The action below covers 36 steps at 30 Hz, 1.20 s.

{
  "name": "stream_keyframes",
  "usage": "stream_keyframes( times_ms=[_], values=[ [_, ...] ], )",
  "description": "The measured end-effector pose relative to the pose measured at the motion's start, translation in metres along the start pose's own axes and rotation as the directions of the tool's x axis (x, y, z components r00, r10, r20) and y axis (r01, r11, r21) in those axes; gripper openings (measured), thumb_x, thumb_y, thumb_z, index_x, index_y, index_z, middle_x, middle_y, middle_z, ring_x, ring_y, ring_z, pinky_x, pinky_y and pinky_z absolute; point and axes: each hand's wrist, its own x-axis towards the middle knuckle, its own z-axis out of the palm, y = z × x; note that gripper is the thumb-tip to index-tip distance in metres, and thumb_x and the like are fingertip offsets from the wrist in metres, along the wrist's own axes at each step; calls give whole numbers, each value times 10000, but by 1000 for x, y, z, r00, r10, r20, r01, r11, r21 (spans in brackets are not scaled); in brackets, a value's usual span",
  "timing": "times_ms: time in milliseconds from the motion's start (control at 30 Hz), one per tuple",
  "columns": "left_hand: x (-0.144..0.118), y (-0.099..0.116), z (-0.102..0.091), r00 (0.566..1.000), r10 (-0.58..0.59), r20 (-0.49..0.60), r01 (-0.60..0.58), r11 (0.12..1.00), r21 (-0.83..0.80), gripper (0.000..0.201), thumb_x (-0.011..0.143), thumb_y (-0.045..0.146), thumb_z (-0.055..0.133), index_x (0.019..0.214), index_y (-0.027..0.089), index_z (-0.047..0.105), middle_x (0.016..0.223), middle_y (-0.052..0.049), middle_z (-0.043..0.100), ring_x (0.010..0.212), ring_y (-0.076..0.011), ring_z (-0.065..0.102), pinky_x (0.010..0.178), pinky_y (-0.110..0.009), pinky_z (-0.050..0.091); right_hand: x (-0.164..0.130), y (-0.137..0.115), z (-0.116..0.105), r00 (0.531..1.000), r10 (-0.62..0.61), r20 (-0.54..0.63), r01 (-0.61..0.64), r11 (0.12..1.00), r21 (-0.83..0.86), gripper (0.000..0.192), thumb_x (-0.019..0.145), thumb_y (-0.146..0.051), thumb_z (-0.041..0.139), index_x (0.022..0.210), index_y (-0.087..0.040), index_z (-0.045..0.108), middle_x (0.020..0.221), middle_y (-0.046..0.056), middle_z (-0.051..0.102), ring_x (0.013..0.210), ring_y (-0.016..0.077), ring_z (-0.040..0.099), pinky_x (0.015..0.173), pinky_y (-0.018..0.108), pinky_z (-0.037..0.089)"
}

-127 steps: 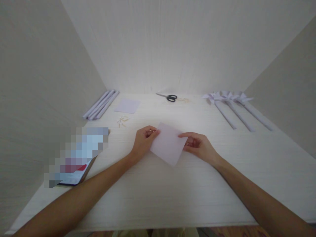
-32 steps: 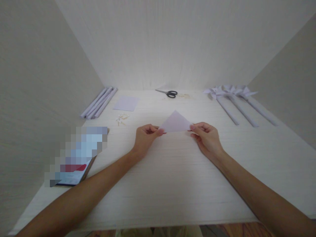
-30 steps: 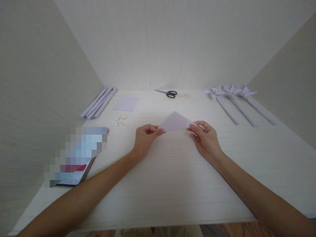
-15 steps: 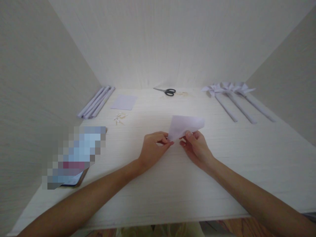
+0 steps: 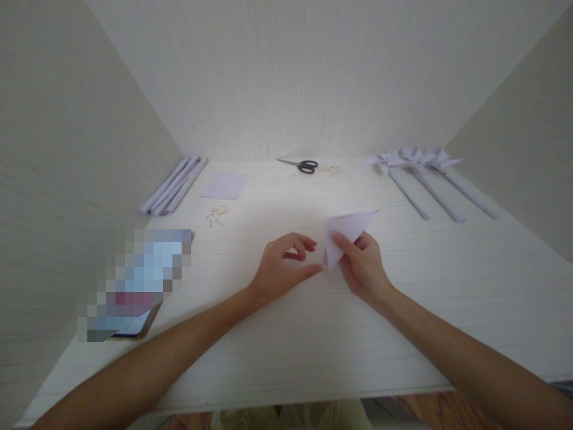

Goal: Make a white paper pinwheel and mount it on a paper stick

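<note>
One pale lilac folded paper triangle (image 5: 347, 230), mid-bench: right hand (image 5: 363, 266) pinches it between thumb and fingers, left hand (image 5: 283, 267) loosely open, forefinger tip touching its lower corner. Step judged: second diagonal fold in hand; next calls for matching points and pressing the crease flat. Three white paper pinwheels (image 5: 414, 161) lie at the far right corner.

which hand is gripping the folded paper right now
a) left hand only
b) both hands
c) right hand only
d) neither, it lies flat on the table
c: the right hand pinches the folded paper between thumb and fingers, while the left hand sits just beside it with its fingertips off the sheet.
</note>
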Motion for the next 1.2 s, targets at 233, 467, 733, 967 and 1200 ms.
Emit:
stream_keyframes(
  times_ms=[233,467,733,967,1200],
  values=[
    [8,-10,-6,988,-156,0,143,906,-397,228,732,342,521,884,175,550,893,-39,570,778,-116,532,560,-199,453,-11,-6,-1,959,120,257,-15,927,-375,248,619,-257,664,833,-167,574,652,-20,581,528,100,520,457,217,431],
    [10,-10,-10,973,-230,29,214,842,-495,365,658,427,578,899,157,628,863,-73,626,699,-128,534,521,-211,408,-22,-12,5,750,405,523,-125,863,-489,186,691,-201,581,859,-153,516,579,-38,539,411,64,499,367,171,435],
    [4,-6,-9,958,-253,135,281,736,-616,245,630,298,651,853,197,656,822,-48,672,608,-102,568,573,-224,438,-26,-13,4,660,517,545,-214,825,-523,123,695,-146,545,813,-149,512,586,-26,579,394,61,517,359,161,444],
    [3,-9,-10,956,-254,147,290,738,-609,193,625,282,662,803,207,669,755,-30,679,609,-100,583,579,-214,450,-28,-16,5,599,573,559,-272,803,-531,124,717,-156,530,834,-146,491,629,-4,594,431,66,546,388,158,461],
    [3,-10,-9,963,-262,62,250,787,-564,191,578,322,687,712,189,662,706,-30,667,600,-109,570,578,-225,452,-31,-15,7,644,551,530,-228,800,-555,184,729,-246,554,874,-154,486,648,-3,587,448,67,549,404,169,477]
  ],
)
